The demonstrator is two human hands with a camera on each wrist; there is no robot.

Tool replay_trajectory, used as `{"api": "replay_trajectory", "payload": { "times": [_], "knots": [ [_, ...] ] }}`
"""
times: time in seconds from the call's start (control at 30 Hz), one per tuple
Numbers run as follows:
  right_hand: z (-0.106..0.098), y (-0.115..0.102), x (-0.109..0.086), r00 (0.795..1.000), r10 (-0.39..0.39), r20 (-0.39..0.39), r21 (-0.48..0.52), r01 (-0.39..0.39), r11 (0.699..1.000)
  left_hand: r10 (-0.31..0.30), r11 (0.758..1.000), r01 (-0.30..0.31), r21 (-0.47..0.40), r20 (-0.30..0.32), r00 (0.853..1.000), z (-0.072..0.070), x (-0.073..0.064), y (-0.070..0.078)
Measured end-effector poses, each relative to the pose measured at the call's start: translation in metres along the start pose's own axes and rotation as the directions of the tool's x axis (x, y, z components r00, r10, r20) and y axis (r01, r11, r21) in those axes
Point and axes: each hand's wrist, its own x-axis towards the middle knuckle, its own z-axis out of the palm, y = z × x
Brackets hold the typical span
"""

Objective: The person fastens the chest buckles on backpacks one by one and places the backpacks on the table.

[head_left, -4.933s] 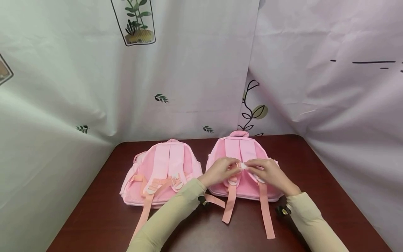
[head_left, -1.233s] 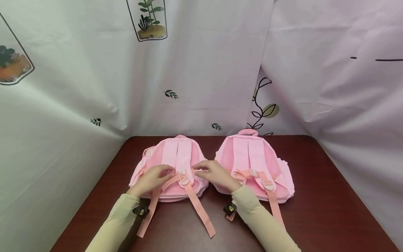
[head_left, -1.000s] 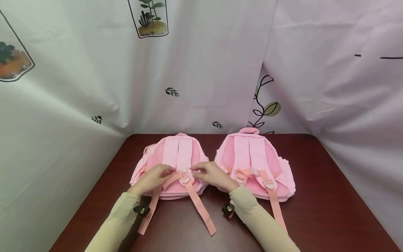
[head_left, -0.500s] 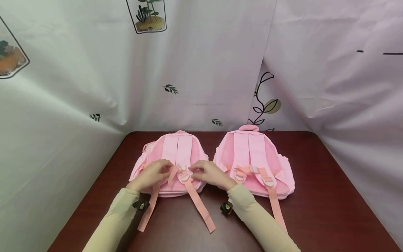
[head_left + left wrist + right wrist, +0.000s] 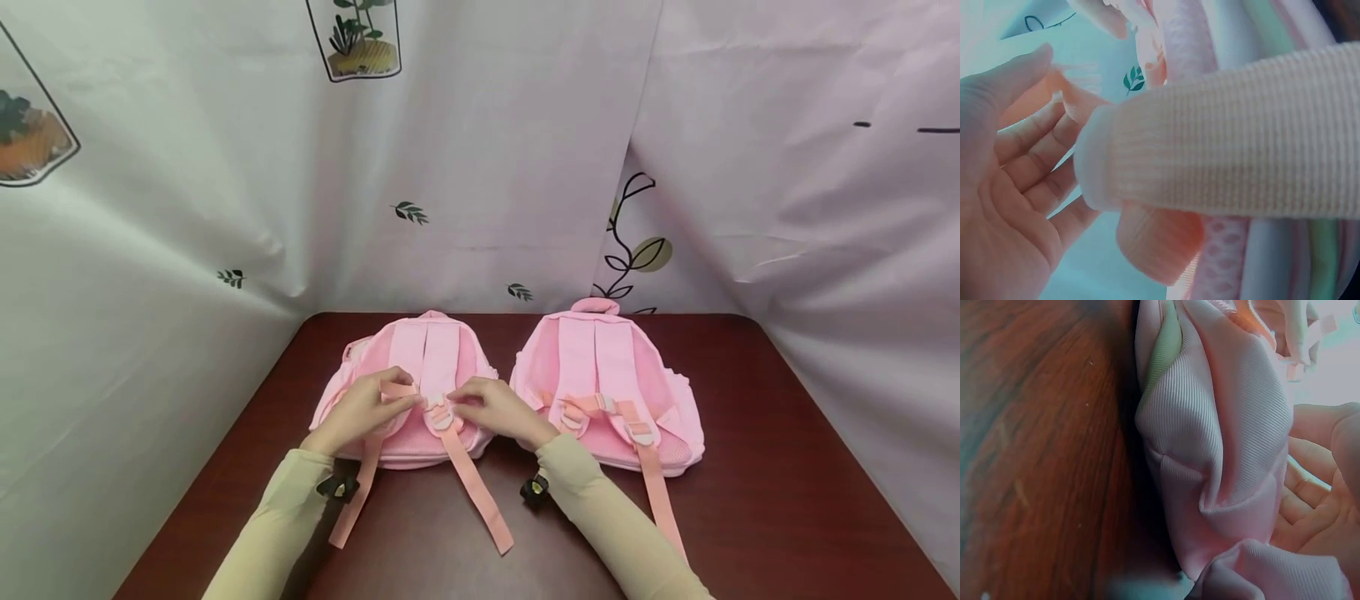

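Note:
Two pink backpacks lie with their shoulder straps facing up, and both hands are at the left backpack (image 5: 408,454). My left hand (image 5: 363,411) pinches a peach webbing strap (image 5: 397,389) between thumb and fingers; the left wrist view shows that strap (image 5: 1082,103) folded at the fingertips. A white buckle (image 5: 437,403) sits on the bag's right shoulder strap. The thumb and forefinger of my right hand (image 5: 498,408) come together at the buckle's right side and hold it. In the right wrist view the right fingertips are hidden behind the bag's pink side (image 5: 1210,456).
Beside it lies the right backpack (image 5: 607,367), a peach strap with a white buckle (image 5: 605,404) running across its shoulder straps. Loose strap ends (image 5: 480,500) trail over the dark red table (image 5: 765,467). A printed white cloth (image 5: 480,167) hangs behind and at both sides.
Both hands have gone from the right backpack's buckle to the left backpack's. In the last half second the left hand has lifted the loose strap up and left; the right hand has hardly moved.

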Motion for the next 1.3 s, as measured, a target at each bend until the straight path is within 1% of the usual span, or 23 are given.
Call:
{"api": "replay_trajectory", "payload": {
  "times": [0.13, 0.27, 0.33, 0.47, 0.57, 0.63, 0.7, 0.8, 0.9, 1.0, 1.07, 1.17, 1.3],
  "knots": [
    [0.004, 0.001, 0.006, 1.000, -0.006, -0.006, -0.018, 0.005, 1.000, -0.020, 1.000, 0.021, 0.007, -0.019, 1.000, -0.001, -0.003, 0.002],
    [0.008, 0.001, 0.011, 1.000, -0.004, -0.001, -0.019, 0.004, 1.000, -0.040, 0.999, 0.040, 0.004, -0.053, 0.998, -0.005, -0.004, 0.002],
    [0.011, 0.000, 0.013, 1.000, -0.017, 0.006, -0.026, 0.017, 1.000, -0.048, 0.999, 0.048, -0.005, -0.072, 0.996, -0.007, -0.005, 0.002],
    [0.017, -0.005, 0.018, 1.000, -0.013, 0.022, -0.072, 0.014, 0.997, -0.053, 0.999, 0.051, -0.019, -0.113, 0.992, -0.013, -0.006, 0.002],
    [0.020, -0.008, 0.023, 1.000, 0.014, 0.022, -0.100, -0.012, 0.995, -0.041, 0.999, 0.037, -0.027, -0.163, 0.986, -0.016, -0.003, 0.000],
    [0.022, -0.010, 0.027, 0.999, 0.033, 0.019, -0.117, -0.030, 0.993, -0.036, 0.999, 0.029, -0.039, -0.200, 0.979, -0.018, -0.002, -0.001],
    [0.023, -0.011, 0.031, 0.999, 0.047, 0.014, -0.127, -0.045, 0.991, -0.049, 0.997, 0.034, -0.068, -0.235, 0.971, -0.020, -0.001, -0.002],
    [0.025, -0.011, 0.036, 0.997, 0.074, 0.005, -0.147, -0.073, 0.986, -0.077, 0.992, 0.049, -0.114, -0.259, 0.963, -0.022, 0.000, -0.003],
    [0.026, -0.011, 0.040, 0.995, 0.099, 0.008, -0.158, -0.096, 0.983, -0.104, 0.985, 0.062, -0.159, -0.271, 0.957, -0.022, 0.001, -0.004],
    [0.026, -0.010, 0.044, 0.993, 0.112, 0.026, -0.169, -0.107, 0.980, -0.135, 0.973, 0.074, -0.219, -0.275, 0.952, -0.022, 0.003, -0.004],
    [0.025, -0.010, 0.045, 0.992, 0.118, 0.036, -0.181, -0.110, 0.977, -0.147, 0.967, 0.079, -0.244, -0.276, 0.950, -0.022, 0.004, -0.003],
    [0.023, -0.010, 0.044, 0.993, 0.116, 0.036, -0.187, -0.107, 0.976, -0.152, 0.964, 0.082, -0.252, -0.272, 0.950, -0.022, 0.006, -0.003],
    [0.018, -0.008, 0.041, 0.996, 0.086, 0.015, -0.214, -0.081, 0.974, -0.140, 0.967, 0.076, -0.244, -0.260, 0.955, -0.021, 0.010, -0.002]
  ]
}}
